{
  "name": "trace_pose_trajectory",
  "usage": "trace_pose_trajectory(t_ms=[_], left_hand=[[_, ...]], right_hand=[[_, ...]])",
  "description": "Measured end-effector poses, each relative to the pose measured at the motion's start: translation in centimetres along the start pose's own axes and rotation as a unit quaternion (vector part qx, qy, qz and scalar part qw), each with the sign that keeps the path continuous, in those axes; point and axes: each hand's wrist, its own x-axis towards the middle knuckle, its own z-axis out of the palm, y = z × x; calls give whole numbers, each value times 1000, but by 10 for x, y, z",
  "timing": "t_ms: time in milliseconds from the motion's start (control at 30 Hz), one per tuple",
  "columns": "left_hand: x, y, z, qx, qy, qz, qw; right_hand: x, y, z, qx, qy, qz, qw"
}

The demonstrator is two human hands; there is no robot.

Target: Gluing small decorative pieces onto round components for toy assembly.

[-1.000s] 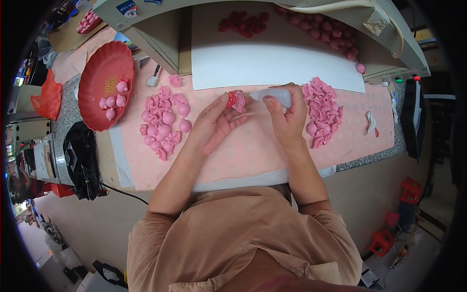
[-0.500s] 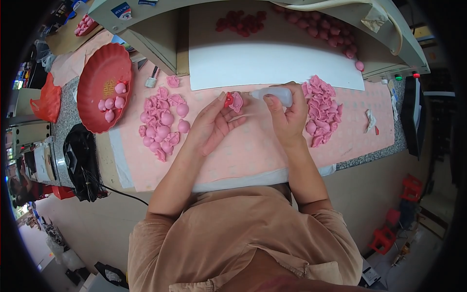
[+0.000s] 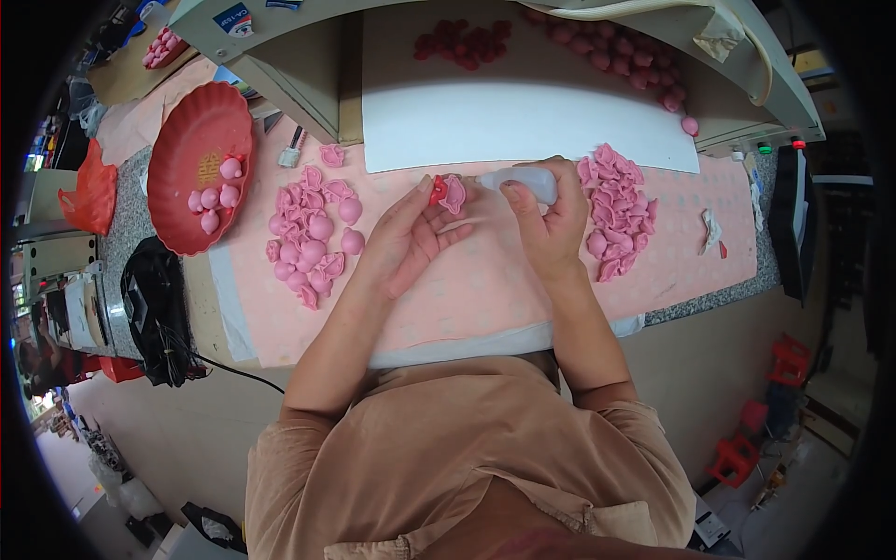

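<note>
Between thumb and fingers, my left hand [image 3: 408, 238] pinches a small red and pink piece [image 3: 452, 194] with a ruffled pink edge. My right hand [image 3: 557, 224] is wrapped round a translucent squeeze bottle [image 3: 528, 183]. Its narrow nozzle points left, close to the pink piece; whether it touches, I cannot tell. Left of my left hand lies a loose pile of pink ruffled pieces and round pink balls [image 3: 319, 228]. Beside my right hand is another heap of pink ruffled pieces [image 3: 623, 213], with a ball among them.
A red scalloped tray [image 3: 168, 187] holding several pink balls stands at the left, near a small brush [image 3: 292, 149]. Ahead, a grey cabinet [image 3: 289, 89] opens over a white sheet [image 3: 523, 131], with red pieces [image 3: 462, 44] and pink balls [image 3: 621, 63] inside. A crumpled tissue [image 3: 711, 229] lies at right.
The squeeze bottle in my right hand has shifted very slightly left, its nozzle a little nearer the held piece. My left hand keeps almost the same place.
</note>
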Motion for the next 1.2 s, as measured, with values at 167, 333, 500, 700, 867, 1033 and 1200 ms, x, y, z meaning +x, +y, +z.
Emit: trace_pose_trajectory(t_ms=[167, 333, 500, 700, 867, 1033, 1200], left_hand=[[-1, 0, 2, 16, 15, 5, 1000], [-1, -1, -1, 23, 8, 21, 999], [0, -1, -5, 16, -15, 33, 999], [-1, 1, 1, 2, -3, 41, 999], [0, 0, 0, -4, -11, 45, 999], [-1, 1, 5, -15, -4, 54, 998], [-2, 0, 7, -29, 7, 69, 997]], right_hand=[[-1, 1, 1, -1, -6, -1, 1000], [-1, 1, 0, -17, -6, -11, 1000], [-1, 1, 0, -18, -5, -10, 1000], [-1, 0, -1, -2, 2, -8, 1000], [-1, 2, -1, 1, 5, -14, 1000], [-1, 0, -2, -4, 11, -14, 1000], [-1, 2, -2, -11, 15, -22, 1000]])
